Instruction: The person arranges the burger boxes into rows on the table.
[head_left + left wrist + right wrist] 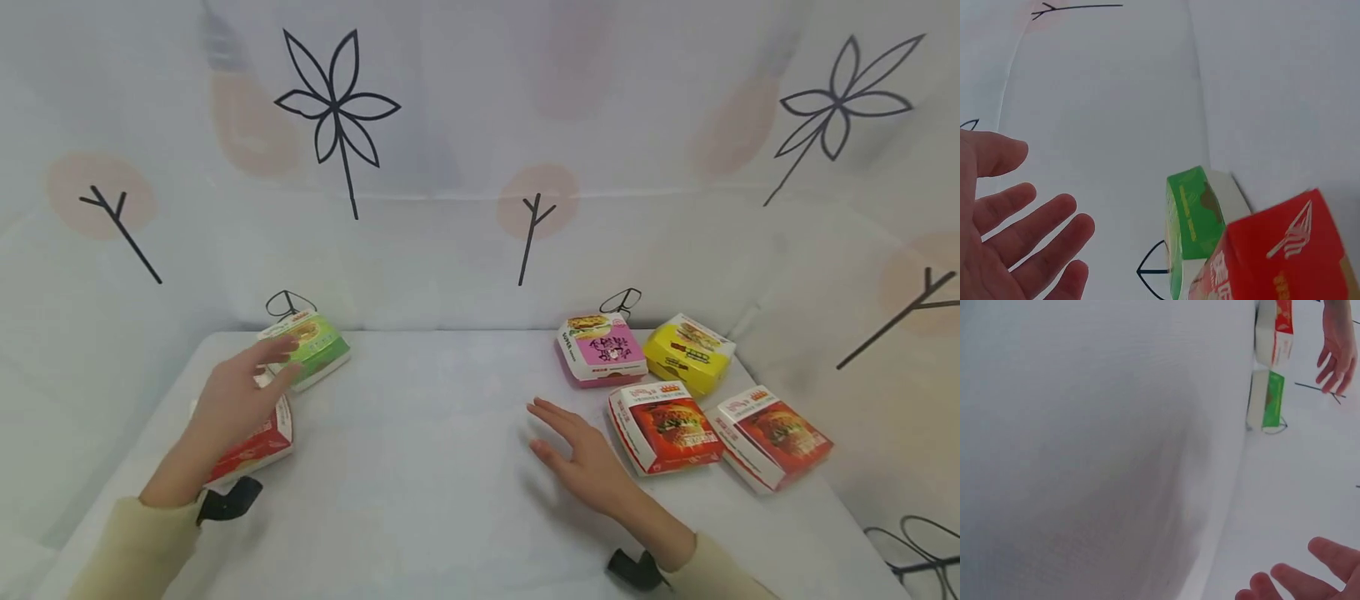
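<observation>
- Key relation, left side: the green-and-white cardboard burger box (322, 346) lies beyond and slightly right of the fingertips of the left hand (242, 392); in the head view, thumb and fingers cover part of its lid.
- The red-and-white cardboard box (262, 446) sits nearer us, below the palm and partly hidden by it. The left hand is the nearer one to both boxes.
- Long axis: the green lid looks squarish and sits at a slant on the white cloth-covered table (420, 467); we cannot name a longer side with confidence.
- Left fingers: spread apart and loosely bent, thumb well away from them, nothing held. The right wrist view shows this hand raised above the pair, apart from both.
- Right hand (588, 467): fingers extended, thumb apart, nothing held; we judge it raised, given the shadow beside it.
- Nearest to it, just right, is a red box with a burger picture (667, 425); the pink-and-white box (603, 350) lies farther off, beyond the fingertips.
- Beyond these, on the right: a yellow box (688, 354) and an orange-red box (780, 437).
</observation>
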The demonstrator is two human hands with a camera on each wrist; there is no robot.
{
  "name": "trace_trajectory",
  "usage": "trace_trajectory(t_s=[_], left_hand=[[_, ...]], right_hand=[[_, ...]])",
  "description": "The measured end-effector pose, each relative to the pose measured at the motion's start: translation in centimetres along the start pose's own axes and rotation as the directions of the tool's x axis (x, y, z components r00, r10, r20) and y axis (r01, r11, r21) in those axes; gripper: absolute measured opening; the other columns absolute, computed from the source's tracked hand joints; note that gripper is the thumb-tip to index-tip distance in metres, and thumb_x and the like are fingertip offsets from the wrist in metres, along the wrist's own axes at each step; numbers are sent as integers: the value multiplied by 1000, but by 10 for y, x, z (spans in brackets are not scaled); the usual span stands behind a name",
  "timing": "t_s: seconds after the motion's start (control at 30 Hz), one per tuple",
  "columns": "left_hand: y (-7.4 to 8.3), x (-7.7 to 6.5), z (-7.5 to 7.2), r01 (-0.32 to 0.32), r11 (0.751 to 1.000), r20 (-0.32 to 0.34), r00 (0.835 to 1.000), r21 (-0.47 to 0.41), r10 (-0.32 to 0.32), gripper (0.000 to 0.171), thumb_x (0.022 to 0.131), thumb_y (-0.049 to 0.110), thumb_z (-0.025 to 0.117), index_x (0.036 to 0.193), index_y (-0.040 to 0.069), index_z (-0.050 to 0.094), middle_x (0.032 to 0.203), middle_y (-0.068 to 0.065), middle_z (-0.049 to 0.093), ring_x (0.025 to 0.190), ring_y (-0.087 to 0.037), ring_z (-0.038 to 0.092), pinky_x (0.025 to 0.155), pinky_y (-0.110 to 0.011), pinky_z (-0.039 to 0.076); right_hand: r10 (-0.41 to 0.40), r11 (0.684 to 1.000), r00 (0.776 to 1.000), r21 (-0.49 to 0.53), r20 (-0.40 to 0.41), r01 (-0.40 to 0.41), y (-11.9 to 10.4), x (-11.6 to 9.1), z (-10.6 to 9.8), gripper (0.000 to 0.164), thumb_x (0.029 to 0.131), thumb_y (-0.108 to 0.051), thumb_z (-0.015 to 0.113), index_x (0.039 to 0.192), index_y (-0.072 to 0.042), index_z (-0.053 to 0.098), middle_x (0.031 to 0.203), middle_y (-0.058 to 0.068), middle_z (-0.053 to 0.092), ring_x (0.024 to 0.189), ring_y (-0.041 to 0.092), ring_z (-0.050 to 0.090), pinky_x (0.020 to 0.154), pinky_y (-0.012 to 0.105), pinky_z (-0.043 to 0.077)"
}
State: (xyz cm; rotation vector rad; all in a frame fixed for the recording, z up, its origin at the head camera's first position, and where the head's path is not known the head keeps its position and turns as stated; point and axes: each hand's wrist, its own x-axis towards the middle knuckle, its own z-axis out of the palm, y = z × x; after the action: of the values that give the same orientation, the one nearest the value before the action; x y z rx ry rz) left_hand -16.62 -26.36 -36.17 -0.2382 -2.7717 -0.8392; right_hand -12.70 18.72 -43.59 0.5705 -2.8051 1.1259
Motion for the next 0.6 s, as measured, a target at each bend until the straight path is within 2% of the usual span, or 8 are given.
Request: trace_trajectory(t_s=[0.13, 0.23, 0.43, 0.6], left_hand=[[-14, 10, -12, 48, 997, 58, 997, -54, -44, 54, 101, 32, 59, 146, 5, 45, 134, -22, 58, 122, -41, 53, 97, -60, 45], [-25, 20, -18, 71, 995, 92, 994, -63, -65, 60, 100, 30, 61, 150, 3, 39, 136, -25, 55, 125, -44, 49, 98, -62, 43], [-49, 39, -27, 83, 996, 101, 992, -22, -80, 63, 98, 27, 64, 149, -1, 37, 138, -29, 51, 126, -48, 46, 99, -66, 39], [-68, 56, -32, 171, 985, 146, 975, -8, -168, 68, 98, 34, 64, 150, 0, 36, 143, -29, 46, 130, -51, 40, 99, -69, 36]], right_hand=[[6, 997, 1000, 73, 2, -6, -2, 3, 3, 49, 98, -28, 63, 145, -18, 53, 149, 5, 49, 135, 29, 47, 102, 55, 45], [17, 989, 999, 144, 29, -20, -4, 4, 5, 49, 100, -26, 61, 146, -17, 51, 148, 6, 51, 132, 28, 51, 100, 51, 48], [88, 950, 988, 288, 129, -122, -13, 6, 8, 49, 101, -29, 59, 147, -15, 49, 145, 12, 53, 132, 29, 50, 105, 50, 44], [87, 920, 976, 360, 199, -156, -19, 7, 13, 49, 101, -22, 59, 147, -10, 48, 146, 12, 52, 132, 28, 49, 105, 48, 44]])
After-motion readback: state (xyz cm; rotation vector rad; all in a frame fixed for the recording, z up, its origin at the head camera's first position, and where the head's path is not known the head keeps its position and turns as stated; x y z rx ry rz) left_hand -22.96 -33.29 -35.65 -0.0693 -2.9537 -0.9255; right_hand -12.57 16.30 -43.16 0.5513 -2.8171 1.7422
